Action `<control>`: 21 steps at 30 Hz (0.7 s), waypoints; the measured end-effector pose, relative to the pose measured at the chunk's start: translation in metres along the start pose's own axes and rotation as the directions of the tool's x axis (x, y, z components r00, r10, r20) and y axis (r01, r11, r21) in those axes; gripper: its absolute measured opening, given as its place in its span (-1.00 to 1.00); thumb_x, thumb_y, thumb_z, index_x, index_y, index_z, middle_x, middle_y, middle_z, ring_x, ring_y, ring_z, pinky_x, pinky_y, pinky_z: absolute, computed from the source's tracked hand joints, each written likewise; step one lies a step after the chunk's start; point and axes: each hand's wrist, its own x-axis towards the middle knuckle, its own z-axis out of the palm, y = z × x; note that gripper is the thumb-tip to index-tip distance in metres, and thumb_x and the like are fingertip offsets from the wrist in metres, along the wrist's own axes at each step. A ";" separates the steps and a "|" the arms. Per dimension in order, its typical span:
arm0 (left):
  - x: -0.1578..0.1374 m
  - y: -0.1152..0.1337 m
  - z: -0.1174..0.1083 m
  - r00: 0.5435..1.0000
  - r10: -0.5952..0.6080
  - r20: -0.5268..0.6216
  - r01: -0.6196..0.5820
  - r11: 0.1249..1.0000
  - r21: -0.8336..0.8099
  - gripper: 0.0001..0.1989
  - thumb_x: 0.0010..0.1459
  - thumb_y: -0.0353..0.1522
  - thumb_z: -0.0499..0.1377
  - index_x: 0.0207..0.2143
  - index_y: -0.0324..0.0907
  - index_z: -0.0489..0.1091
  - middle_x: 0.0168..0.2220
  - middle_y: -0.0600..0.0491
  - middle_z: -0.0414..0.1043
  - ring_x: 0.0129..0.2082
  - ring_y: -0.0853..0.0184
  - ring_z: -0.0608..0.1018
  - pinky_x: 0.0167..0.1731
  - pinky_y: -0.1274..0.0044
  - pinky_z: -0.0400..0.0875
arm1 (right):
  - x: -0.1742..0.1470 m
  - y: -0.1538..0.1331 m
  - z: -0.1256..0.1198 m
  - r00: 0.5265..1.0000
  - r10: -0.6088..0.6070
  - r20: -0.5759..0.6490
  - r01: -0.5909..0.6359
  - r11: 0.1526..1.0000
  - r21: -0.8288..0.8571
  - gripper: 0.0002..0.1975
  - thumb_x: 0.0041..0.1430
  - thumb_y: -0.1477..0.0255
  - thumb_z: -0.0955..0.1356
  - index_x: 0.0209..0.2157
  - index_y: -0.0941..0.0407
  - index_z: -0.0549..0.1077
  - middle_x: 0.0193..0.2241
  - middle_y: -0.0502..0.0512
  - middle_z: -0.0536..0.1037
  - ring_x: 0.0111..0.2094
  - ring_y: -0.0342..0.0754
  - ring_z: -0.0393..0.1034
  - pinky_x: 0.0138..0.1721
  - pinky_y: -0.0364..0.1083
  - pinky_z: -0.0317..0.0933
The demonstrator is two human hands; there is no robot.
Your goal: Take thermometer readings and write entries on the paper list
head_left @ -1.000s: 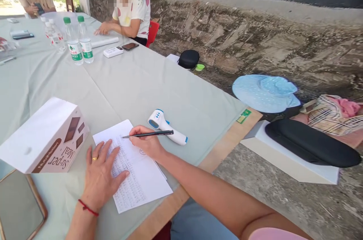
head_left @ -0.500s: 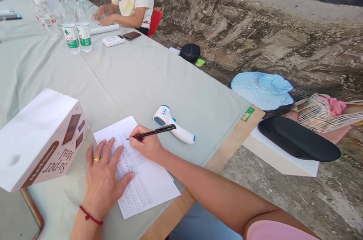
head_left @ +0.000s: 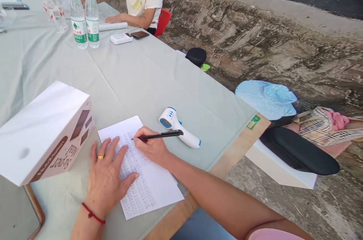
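Observation:
A sheet of white paper (head_left: 159, 189) with dense handwritten lines lies on the table near its front edge; part of another sheet shows under it. My left hand (head_left: 109, 174) rests flat on the paper's left side, fingers spread, with a ring on one finger and a red cord at the wrist. In my right hand (head_left: 151, 147) is a black pen (head_left: 164, 134), pinched with its tip at the written lines in the upper part of the sheet. Just beyond that hand lies a white and blue infrared thermometer (head_left: 180, 126) on its side.
To the left stands a white box (head_left: 48, 130) beside a tablet-like device (head_left: 17, 209). Water bottles (head_left: 81, 24), a white device (head_left: 121, 39) and a phone (head_left: 140, 34) are farther back. Across the table sits a person (head_left: 141, 2). A blue hat (head_left: 266, 98) and black case (head_left: 297, 149) lie off the right edge.
The whole view has shifted slightly, moving things rightward. My right hand stays at the paper with the pen. The person across has stretched one arm away to the side.

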 end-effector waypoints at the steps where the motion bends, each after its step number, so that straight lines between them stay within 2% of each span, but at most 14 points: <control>1: 0.000 0.000 0.000 1.000 -0.001 -0.002 0.001 1.000 -0.001 -0.48 0.06 -0.19 0.27 0.07 -0.15 0.37 0.21 -0.13 0.29 0.20 -0.08 0.29 0.21 -0.06 0.01 | 0.000 0.000 0.000 1.000 0.000 0.005 0.001 1.000 -0.003 -0.94 -0.06 0.44 0.27 -0.57 0.07 0.29 -0.68 -0.12 0.31 -0.63 -0.21 0.13 -0.57 -0.18 0.05; 13: 0.000 -0.001 -0.001 1.000 0.029 -0.002 -0.028 1.000 0.009 -0.46 0.05 -0.19 0.28 0.08 -0.16 0.35 0.21 -0.16 0.28 0.19 -0.08 0.29 0.19 -0.06 0.03 | -0.001 -0.001 -0.002 0.999 0.008 0.043 -0.006 0.999 -0.034 -0.94 -0.06 0.44 0.27 -0.56 0.07 0.28 -0.68 -0.12 0.30 -0.63 -0.20 0.12 -0.57 -0.17 0.04; 21: 0.000 -0.001 -0.001 1.000 0.018 0.004 -0.018 1.000 -0.008 -0.47 0.06 -0.19 0.27 0.08 -0.15 0.36 0.20 -0.14 0.29 0.20 -0.09 0.28 0.20 -0.06 0.02 | -0.001 -0.002 -0.002 1.000 0.017 0.005 -0.017 1.000 -0.004 -0.93 -0.06 0.43 0.28 -0.56 0.06 0.27 -0.67 -0.11 0.31 -0.61 -0.19 0.13 -0.56 -0.17 0.07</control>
